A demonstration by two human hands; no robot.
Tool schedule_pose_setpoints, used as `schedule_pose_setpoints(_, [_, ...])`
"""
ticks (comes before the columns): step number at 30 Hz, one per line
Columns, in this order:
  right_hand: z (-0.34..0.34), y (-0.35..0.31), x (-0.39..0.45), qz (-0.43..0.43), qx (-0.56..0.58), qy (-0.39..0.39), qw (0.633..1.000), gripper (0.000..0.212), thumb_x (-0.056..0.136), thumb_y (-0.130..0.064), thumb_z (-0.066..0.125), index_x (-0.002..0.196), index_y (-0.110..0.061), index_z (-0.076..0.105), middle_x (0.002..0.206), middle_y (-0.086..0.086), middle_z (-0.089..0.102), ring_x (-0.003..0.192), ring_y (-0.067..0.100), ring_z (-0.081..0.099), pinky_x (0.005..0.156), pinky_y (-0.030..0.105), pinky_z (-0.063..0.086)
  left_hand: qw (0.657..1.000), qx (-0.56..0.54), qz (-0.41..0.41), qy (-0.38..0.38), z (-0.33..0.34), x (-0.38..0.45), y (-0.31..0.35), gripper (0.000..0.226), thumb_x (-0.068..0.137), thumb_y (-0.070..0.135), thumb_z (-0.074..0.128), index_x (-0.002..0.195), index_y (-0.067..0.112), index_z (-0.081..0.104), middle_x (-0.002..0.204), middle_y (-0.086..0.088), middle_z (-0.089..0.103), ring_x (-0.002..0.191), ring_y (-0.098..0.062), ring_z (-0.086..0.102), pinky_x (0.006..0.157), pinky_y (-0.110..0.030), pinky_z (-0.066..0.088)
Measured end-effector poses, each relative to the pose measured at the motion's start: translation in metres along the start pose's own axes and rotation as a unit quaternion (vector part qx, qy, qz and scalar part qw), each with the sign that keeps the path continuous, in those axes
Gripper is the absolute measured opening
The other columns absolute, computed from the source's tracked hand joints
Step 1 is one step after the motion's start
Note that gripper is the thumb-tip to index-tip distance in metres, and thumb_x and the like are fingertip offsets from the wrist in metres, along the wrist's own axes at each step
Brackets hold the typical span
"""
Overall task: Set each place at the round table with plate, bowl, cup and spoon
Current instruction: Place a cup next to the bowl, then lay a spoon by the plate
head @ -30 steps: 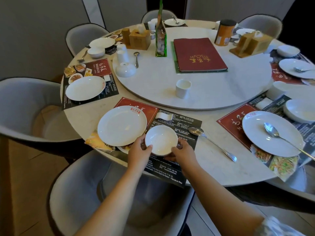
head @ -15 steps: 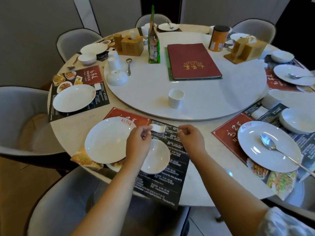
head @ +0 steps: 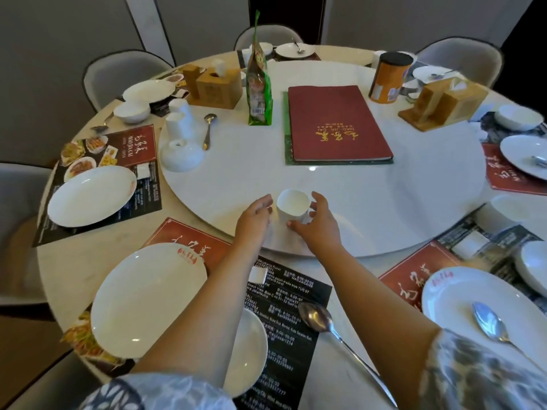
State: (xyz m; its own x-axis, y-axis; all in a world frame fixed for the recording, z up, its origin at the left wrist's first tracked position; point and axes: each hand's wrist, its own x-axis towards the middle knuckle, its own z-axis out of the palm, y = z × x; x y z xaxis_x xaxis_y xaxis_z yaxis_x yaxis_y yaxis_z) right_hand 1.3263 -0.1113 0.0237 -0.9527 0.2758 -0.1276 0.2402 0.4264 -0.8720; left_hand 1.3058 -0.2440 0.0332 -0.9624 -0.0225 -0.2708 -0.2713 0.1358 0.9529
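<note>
**Both hands closing on the cup**

Small white cup (head: 293, 206) upright on the turntable (head: 340, 184), near its front edge, beyond the near placemat (head: 284, 294). Left hand (head: 254, 218) just beside the cup's left wall, fingers fairly straight, apparently not yet gripping. Right hand (head: 316, 221) cupped round the right side, thumb at the base, fingers curled toward the wall; firm contact hard to tell. Nearer in, plate (head: 148, 300) and bowl (head: 245, 350) already on the placemat, spoon (head: 331, 327) lying at its right edge.

Likely risks: smooth cup slipping from a loose hold; turntable rotating under a sideways push; forearms brushing bowl or spoon on the way back.

Readable writing: "MAOJIACAI" on the left placemat (head: 130, 149); "MAO JIA CAI" in gold, upside down, on the red menu (head: 337, 122); opening hours such as "9:00-02:00" on the near placemat. Red plate mark unreadable.
</note>
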Motion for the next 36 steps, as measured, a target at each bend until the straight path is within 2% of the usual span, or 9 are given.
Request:
schedule_pose_setpoints(3, [0.0,0.001,0.003,-0.028,0.012,0.005,1.0,0.07,0.076,-0.021,0.078,0.134,-0.016,0.04,0.127,0.003,0.058,0.11,0.02,0.057,0.08,0.024,0.039,1.0,-0.03,-0.002,0.002,0.005,0.005,0.001,0.039,0.097,0.003,0.038,0.126,0.012,0.062,0.131,-0.009,0.061,0.117,-0.02,0.06,0.101,-0.035,0.048])
schedule_pose_setpoints(6, [-0.002,0.004,-0.005,-0.04,0.022,0.005,0.999,0.064,0.075,-0.021,0.079,0.129,-0.018,0.044,0.124,-0.001,0.059,0.1,0.012,0.055,0.078,0.024,0.041,1.0,-0.013,0.012,0.017,0.002,-0.004,0.002,0.039,0.095,0.001,0.038,0.119,0.012,0.067,0.125,-0.009,0.065,0.111,-0.02,0.064,0.096,-0.035,0.052])
schedule_pose_setpoints(11, [-0.007,0.01,-0.055,-0.061,0.052,0.008,0.997,0.062,0.075,-0.023,0.079,0.126,-0.026,0.045,0.116,-0.013,0.058,0.101,0.008,0.057,0.078,0.016,0.045,0.999,0.015,0.047,0.009,-0.016,-0.046,0.0,0.039,0.094,0.001,0.036,0.105,0.014,0.071,0.108,-0.003,0.072,0.095,-0.012,0.07,0.083,-0.026,0.056])
schedule_pose_setpoints(16, [-0.01,0.022,-0.106,-0.064,0.023,-0.014,0.998,0.063,0.074,-0.028,0.079,0.128,-0.028,0.045,0.113,-0.015,0.058,0.099,0.007,0.058,0.076,0.018,0.045,0.999,0.029,0.036,-0.024,-0.034,-0.09,-0.017,0.039,0.094,-0.003,0.035,0.102,0.011,0.071,0.094,-0.003,0.074,0.079,-0.004,0.072,0.073,-0.019,0.056])
schedule_pose_setpoints(19, [-0.01,0.028,-0.121,-0.041,-0.001,-0.024,0.999,0.062,0.075,-0.021,0.078,0.128,-0.026,0.047,0.114,-0.009,0.061,0.102,0.011,0.058,0.079,0.024,0.043,0.997,0.055,0.039,-0.038,-0.041,-0.1,-0.031,0.041,0.093,-0.004,0.037,0.099,0.017,0.072,0.104,-0.008,0.074,0.089,-0.014,0.072,0.08,-0.028,0.057])
schedule_pose_setpoints(23, [-0.007,0.033,-0.13,-0.023,-0.002,-0.034,0.999,0.059,0.074,-0.014,0.077,0.125,-0.025,0.05,0.105,-0.009,0.061,0.1,0.013,0.06,0.075,0.024,0.044,0.989,0.127,0.06,-0.044,-0.044,-0.104,-0.041,0.044,0.091,-0.001,0.04,0.095,0.027,0.073,0.096,0.005,0.074,0.088,-0.015,0.072,0.088,-0.039,0.057])
schedule_pose_setpoints(26, [-0.004,0.033,-0.131,-0.024,-0.018,-0.036,0.999,0.058,0.075,-0.013,0.076,0.125,-0.025,0.05,0.102,-0.012,0.057,0.097,0.015,0.06,0.073,0.024,0.043,0.986,0.151,0.058,-0.038,-0.044,-0.103,-0.043,0.042,0.09,0.0,0.041,0.093,0.025,0.073,0.09,0.005,0.074,0.087,-0.009,0.071,0.09,-0.039,0.056])
schedule_pose_setpoints(31, [-0.001,0.035,-0.131,-0.027,-0.029,-0.033,0.999,0.062,0.073,-0.019,0.079,0.127,-0.026,0.048,0.104,-0.013,0.056,0.098,0.009,0.054,0.078,0.025,0.044,0.984,0.166,0.051,-0.049,-0.043,-0.106,-0.042,0.038,0.092,-0.001,0.04,0.104,0.015,0.072,0.103,-0.002,0.074,0.089,-0.007,0.07,0.09,-0.031,0.054])
schedule_pose_setpoints(36, [-0.005,0.034,-0.136,-0.029,-0.048,-0.036,0.998,0.07,0.072,-0.024,0.08,0.133,-0.027,0.045,0.122,-0.008,0.061,0.111,0.009,0.055,0.09,0.03,0.047,0.964,0.239,0.108,-0.036,-0.045,-0.118,-0.042,0.036,0.093,0.005,0.046,0.118,0.022,0.066,0.115,0.005,0.068,0.106,-0.009,0.063,0.094,-0.033,0.051])
